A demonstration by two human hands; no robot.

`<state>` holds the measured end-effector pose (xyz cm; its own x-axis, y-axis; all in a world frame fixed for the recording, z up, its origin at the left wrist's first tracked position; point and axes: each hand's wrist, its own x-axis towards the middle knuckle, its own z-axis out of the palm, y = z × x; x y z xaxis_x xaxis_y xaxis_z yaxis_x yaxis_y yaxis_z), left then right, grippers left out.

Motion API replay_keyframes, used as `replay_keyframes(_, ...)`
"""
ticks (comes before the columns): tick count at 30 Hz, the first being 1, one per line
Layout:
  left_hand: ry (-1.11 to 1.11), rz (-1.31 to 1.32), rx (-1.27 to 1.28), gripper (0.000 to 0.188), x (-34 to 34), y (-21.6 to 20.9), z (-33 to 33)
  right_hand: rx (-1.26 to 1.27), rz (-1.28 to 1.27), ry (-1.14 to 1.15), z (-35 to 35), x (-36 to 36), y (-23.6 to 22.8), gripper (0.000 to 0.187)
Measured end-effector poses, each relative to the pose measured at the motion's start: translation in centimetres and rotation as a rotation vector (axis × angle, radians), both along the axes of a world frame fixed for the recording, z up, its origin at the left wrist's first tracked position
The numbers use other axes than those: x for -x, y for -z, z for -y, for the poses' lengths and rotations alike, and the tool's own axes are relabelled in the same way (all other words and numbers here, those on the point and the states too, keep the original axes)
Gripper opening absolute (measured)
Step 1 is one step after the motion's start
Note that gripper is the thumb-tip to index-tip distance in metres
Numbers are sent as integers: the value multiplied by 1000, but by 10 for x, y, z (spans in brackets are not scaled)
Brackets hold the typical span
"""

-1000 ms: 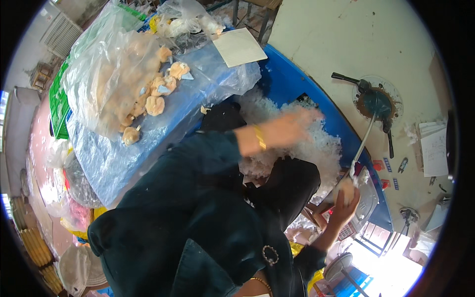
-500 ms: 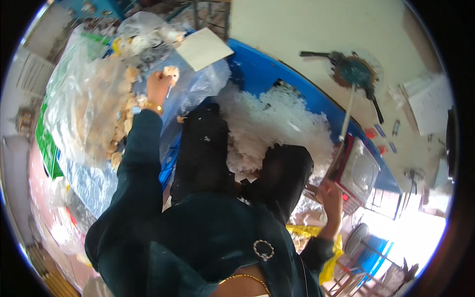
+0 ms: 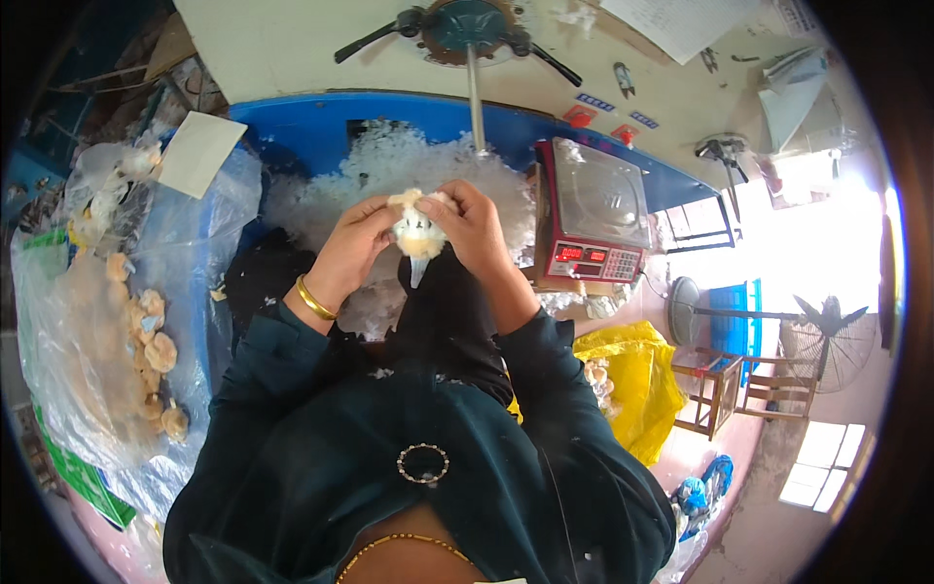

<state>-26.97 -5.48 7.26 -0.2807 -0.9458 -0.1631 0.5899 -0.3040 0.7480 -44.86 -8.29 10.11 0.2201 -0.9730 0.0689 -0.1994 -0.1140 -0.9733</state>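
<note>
Both my hands hold a small cream and tan plush piece (image 3: 419,232) with dark eye-like spots, above my lap. A pale blue-grey strip hangs from its lower end. My left hand (image 3: 356,245), with a gold bangle at its wrist, grips the left side. Pinching the upper right side, my right hand (image 3: 473,226) has its thumb on the plush. Behind them lies a heap of white fluffy stuffing (image 3: 389,161). More tan plush pieces (image 3: 159,350) lie at the left, beside a clear plastic bag (image 3: 73,355).
A metal tube (image 3: 476,97) juts from the wall fitting over the stuffing. To the right stands a red weighing scale (image 3: 593,209). A yellow bag (image 3: 637,380), a wooden stool (image 3: 712,384) and a fan (image 3: 825,336) are farther right. A cream card (image 3: 201,154) lies far left.
My left hand has brought the plush piece from the pile at the left to the middle. My right hand has come up from beside the scale and taken hold of it too. The view has swung right.
</note>
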Motion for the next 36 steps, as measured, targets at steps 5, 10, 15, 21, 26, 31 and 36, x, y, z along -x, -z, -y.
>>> replay_keyframes(5,-122,275,376,27,43,-25,32,143,-62,191,22,31,-24,27)
replay_keyframes(10,-244,526,335,19,67,-19,130,162,-65,375,115,22,-30,34)
replay_keyframes(15,-218,356,258,19,58,-36,152,250,-97,350,154,7,-36,36)
replay_keyframes(21,-195,540,386,32,66,-58,81,286,-101,366,102,13,-43,31)
replay_keyframes(26,-247,799,732,53,74,-46,71,357,69,237,93,23,-25,25)
replay_keyframes(31,-214,699,802,71,84,-31,71,138,287,121,83,31,-18,28)
replay_keyframes(36,-140,629,713,74,54,-38,66,342,143,343,73,2,-14,40)
